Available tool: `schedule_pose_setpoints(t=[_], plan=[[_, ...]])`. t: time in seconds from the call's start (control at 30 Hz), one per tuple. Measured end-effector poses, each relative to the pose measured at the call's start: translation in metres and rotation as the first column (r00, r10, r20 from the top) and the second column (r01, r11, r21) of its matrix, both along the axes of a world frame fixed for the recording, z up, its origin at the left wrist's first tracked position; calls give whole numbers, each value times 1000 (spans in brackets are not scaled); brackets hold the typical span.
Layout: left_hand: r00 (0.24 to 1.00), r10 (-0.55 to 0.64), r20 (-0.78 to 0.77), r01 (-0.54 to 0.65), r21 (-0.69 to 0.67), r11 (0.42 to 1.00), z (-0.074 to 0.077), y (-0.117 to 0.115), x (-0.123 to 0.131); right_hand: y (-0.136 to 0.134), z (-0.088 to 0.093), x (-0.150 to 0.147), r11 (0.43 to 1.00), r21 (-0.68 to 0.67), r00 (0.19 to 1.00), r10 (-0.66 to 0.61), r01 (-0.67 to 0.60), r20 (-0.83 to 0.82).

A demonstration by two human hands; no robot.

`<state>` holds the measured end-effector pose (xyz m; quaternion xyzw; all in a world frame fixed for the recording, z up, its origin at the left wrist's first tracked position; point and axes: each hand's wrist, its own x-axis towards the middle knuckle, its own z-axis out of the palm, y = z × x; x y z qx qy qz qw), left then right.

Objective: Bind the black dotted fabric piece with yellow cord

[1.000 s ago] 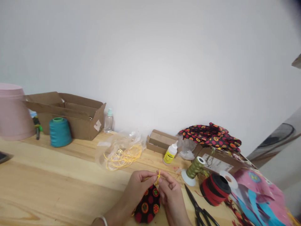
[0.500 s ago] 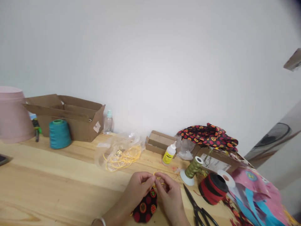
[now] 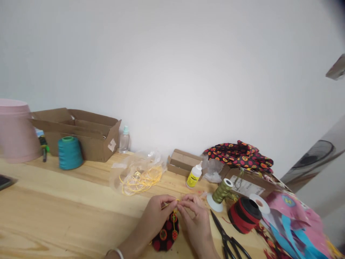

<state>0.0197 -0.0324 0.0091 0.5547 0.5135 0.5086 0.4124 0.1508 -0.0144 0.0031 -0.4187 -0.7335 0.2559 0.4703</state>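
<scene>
Pinched between the thumb and fingers of my left hand (image 3: 157, 213) is a thin yellow cord (image 3: 174, 220). My right hand (image 3: 196, 219) pinches the same cord just beside it, and the fingertips of both hands nearly meet. Below them hangs a small dark fabric pouch (image 3: 165, 235) with red dots and orange flower prints; my left hand covers part of it. A strand of the cord runs down over the pouch's front. Black scissors (image 3: 228, 237) lie on the table to the right of my right hand.
Behind my hands are a plastic bag with yellow cord (image 3: 141, 180), a glue bottle (image 3: 194, 175) and a small box (image 3: 183, 162). Thread spools (image 3: 222, 191), red-black ribbon (image 3: 244, 216) and fabrics (image 3: 299, 212) crowd the right. A teal thread cone (image 3: 70, 153) and cardboard box (image 3: 105, 144) stand left.
My right hand's fingers have shifted their pinch, and the back fingers have lifted a little. A strand of yellow cord now shows hanging across the pouch.
</scene>
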Motion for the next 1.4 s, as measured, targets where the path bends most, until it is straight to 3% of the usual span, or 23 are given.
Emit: schedule_pose_setpoints(t=[0.43, 0.67, 0.87, 1.07, 1.3, 1.4], plan=[[985, 68, 157, -60, -58, 997, -4, 3, -4, 1, -1, -1, 1000, -22, 1000, 3, -3, -26], [992, 21, 123, -21, -4, 1000, -3, 1, -1, -1, 0, -4, 994, -73, 995, 77, -82, -63], [994, -5, 107, 7, -14, 1000, -2, -2, 0, 0, 2, -8, 965, -224, 969, 80, -134, -234], [979, 24, 202, -13, -58, 998, -2, 1, -1, -3, 3, -7, 958, -213, 930, 111, -194, -350], [971, 89, 222, -71, -87, 994, -2, 4, -4, -2, 4, 4, 902, -280, 750, 70, -330, -658], [974, 92, 206, -75, -89, 993, -2, 4, -4, -2, 4, 4, 916, -293, 811, 56, -274, -582]])
